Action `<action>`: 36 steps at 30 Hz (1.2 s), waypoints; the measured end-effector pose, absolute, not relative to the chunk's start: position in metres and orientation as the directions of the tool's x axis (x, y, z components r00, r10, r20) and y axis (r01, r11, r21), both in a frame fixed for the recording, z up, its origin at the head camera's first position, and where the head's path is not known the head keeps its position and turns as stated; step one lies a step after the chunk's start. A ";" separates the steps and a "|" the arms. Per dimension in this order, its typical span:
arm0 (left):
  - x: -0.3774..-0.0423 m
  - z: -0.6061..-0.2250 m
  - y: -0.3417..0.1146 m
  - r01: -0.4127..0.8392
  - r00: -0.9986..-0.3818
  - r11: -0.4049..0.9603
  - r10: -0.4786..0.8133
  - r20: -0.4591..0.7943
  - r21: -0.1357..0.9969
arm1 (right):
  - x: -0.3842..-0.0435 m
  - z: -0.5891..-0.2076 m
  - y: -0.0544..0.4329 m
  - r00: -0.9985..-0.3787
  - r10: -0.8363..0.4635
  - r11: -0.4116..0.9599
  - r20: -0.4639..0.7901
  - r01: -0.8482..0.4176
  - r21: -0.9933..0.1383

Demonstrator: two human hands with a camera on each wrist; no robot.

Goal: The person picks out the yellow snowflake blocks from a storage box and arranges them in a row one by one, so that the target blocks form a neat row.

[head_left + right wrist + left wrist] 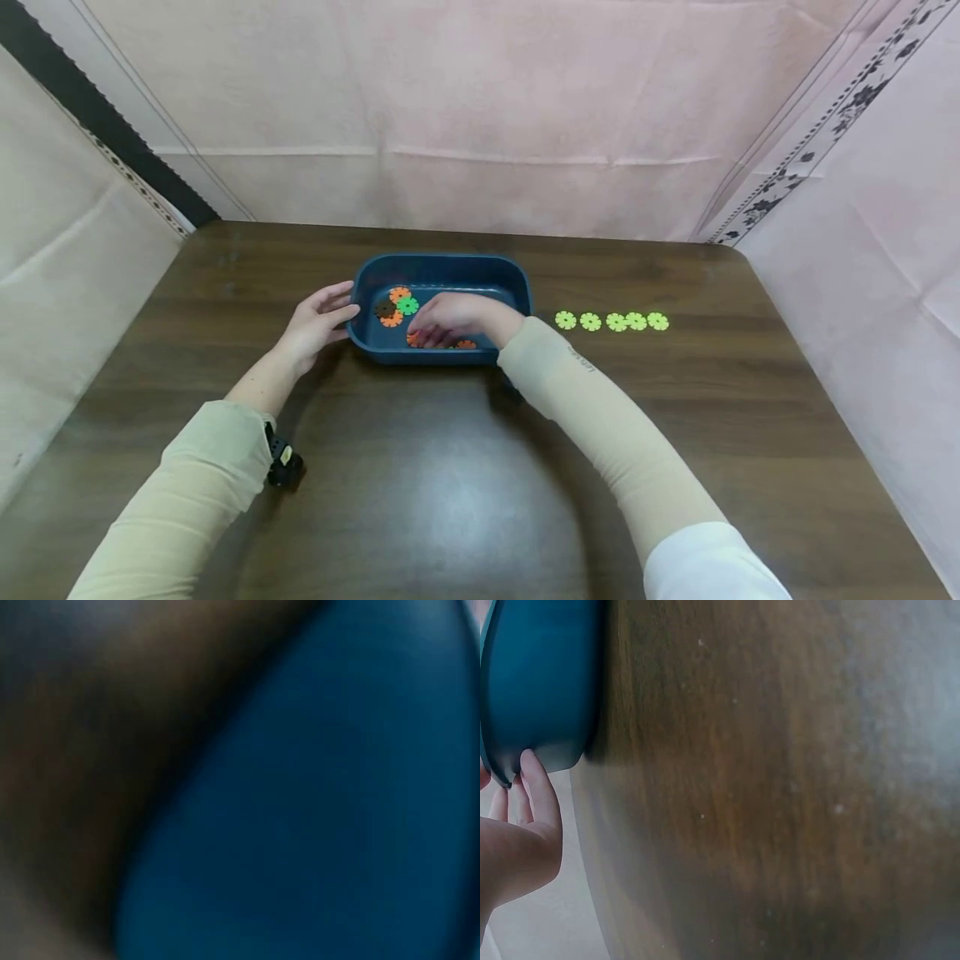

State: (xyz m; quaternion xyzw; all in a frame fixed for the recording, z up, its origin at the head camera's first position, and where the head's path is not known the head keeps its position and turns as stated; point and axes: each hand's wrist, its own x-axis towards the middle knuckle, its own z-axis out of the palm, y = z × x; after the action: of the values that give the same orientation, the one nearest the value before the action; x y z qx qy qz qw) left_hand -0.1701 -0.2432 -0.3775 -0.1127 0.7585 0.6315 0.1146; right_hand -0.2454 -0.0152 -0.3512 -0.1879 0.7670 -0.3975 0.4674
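A blue rectangular plastic bin (441, 356) stands on the table toward its far side. My left hand (318, 323) holds the bin's left end, thumb over the rim and fingers against the outer wall. In the left wrist view those fingers (541, 791) touch the outside of the bin. Inside the bin, my right hand (457, 317) reaches down with bent fingers among small notched discs. Its fingertips are hidden, so whether they pinch a disc does not show. Left of it lie orange (400, 294), green (407, 306) and brown (384, 309) discs. The right wrist view is blurred.
Several yellow-green notched discs (616, 322) lie in a row on the brown wooden table (420, 483), right of the bin. Pale cloth (480, 100) hangs behind the table and along both sides. A small dark device (285, 462) is strapped to the left wrist.
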 end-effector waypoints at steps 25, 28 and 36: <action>-0.171 -0.380 -0.244 -0.308 -0.951 0.164 -0.022 -0.309 0.937 | -0.256 -0.369 -0.021 -0.676 -0.517 0.536 -0.525 0.222 -0.814; -0.172 -0.381 -0.244 -0.309 -0.951 0.161 -0.026 -0.309 0.937 | -0.259 -0.368 -0.016 -0.707 -0.465 0.612 -0.533 0.179 -0.770; -0.171 -0.380 -0.243 -0.307 -0.952 0.156 -0.029 -0.306 0.939 | -0.259 -0.371 -0.009 -0.732 -0.443 0.773 -0.517 -0.020 -0.635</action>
State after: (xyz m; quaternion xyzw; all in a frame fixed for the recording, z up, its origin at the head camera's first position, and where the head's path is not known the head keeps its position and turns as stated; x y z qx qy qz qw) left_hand -0.1713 -0.2434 -0.3798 -0.1114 0.7525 0.6400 0.1086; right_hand -0.2592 -0.0091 -0.3708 -0.1319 0.8774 -0.3103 0.3414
